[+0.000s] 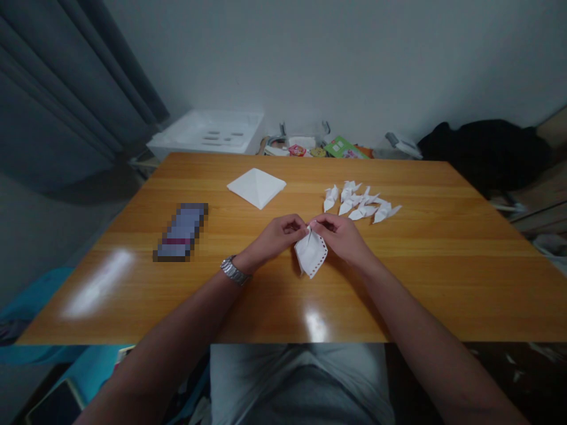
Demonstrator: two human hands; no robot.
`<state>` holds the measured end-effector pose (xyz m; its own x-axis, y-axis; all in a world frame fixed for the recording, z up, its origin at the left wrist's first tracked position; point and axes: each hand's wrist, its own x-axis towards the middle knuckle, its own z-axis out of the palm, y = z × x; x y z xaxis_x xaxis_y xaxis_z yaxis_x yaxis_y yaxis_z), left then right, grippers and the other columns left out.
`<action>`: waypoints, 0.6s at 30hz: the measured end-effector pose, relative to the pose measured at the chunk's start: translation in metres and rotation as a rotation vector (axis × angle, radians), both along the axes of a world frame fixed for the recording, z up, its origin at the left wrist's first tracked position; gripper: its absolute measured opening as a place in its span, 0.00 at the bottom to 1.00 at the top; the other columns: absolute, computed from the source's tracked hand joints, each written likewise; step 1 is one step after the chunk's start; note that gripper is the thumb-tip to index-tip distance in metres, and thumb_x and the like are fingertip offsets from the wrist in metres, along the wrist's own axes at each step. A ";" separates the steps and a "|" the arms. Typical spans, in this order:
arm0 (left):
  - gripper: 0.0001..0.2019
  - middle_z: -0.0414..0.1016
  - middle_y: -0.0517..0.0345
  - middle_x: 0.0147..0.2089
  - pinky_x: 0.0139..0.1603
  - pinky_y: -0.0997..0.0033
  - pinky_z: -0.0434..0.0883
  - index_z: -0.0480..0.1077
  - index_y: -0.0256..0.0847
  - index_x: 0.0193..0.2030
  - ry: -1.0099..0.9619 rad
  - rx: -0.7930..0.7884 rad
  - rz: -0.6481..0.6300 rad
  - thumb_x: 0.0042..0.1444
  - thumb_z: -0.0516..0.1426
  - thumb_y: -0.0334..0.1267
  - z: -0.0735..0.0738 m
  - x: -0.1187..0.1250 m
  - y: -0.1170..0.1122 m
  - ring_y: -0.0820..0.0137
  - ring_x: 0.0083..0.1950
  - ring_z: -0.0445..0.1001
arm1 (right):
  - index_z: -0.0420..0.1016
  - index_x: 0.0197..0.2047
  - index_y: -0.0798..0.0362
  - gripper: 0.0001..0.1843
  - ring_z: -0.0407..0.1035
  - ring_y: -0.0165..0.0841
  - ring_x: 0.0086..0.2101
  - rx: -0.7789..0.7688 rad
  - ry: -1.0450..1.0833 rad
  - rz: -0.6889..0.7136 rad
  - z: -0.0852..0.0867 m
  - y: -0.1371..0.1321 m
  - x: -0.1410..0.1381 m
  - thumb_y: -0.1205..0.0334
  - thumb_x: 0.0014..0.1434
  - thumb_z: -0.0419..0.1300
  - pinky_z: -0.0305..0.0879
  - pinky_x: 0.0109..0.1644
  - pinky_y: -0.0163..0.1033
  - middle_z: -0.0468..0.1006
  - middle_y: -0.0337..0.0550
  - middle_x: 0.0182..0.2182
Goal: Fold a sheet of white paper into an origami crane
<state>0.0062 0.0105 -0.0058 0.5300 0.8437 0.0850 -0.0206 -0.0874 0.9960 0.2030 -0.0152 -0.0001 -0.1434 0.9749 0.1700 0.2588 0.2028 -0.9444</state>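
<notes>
Over the middle of a wooden table (434, 277), my left hand (277, 236) and my right hand (339, 236) meet and pinch the top of a small, partly folded white paper piece (310, 255) with a perforated edge. Both hands have their fingers closed on it, and the paper hangs down between them just above the tabletop. A metal watch (234, 271) sits on my left wrist. Several folded white paper cranes (361, 203) lie in a cluster just beyond my right hand.
A stack of white square paper (257, 187) lies at the table's far middle. A pixelated dark rectangular object (181, 231) rests to the left. Behind the table are a white plastic bin (208, 133), assorted clutter (310, 147) and a dark bag (482, 147).
</notes>
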 end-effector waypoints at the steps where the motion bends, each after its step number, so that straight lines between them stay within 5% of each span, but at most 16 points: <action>1: 0.14 0.74 0.57 0.35 0.39 0.71 0.68 0.72 0.37 0.35 0.000 -0.004 0.004 0.58 0.65 0.47 0.000 0.000 0.000 0.73 0.36 0.71 | 0.81 0.39 0.51 0.13 0.74 0.38 0.36 -0.004 0.002 0.001 0.000 0.000 0.000 0.50 0.63 0.63 0.68 0.41 0.43 0.83 0.45 0.35; 18: 0.14 0.76 0.55 0.38 0.40 0.72 0.68 0.73 0.36 0.39 0.051 0.050 0.056 0.59 0.64 0.47 -0.005 0.000 0.002 0.72 0.38 0.72 | 0.78 0.37 0.53 0.12 0.72 0.35 0.32 0.001 0.016 -0.035 0.003 -0.001 -0.003 0.51 0.61 0.64 0.67 0.38 0.41 0.80 0.43 0.32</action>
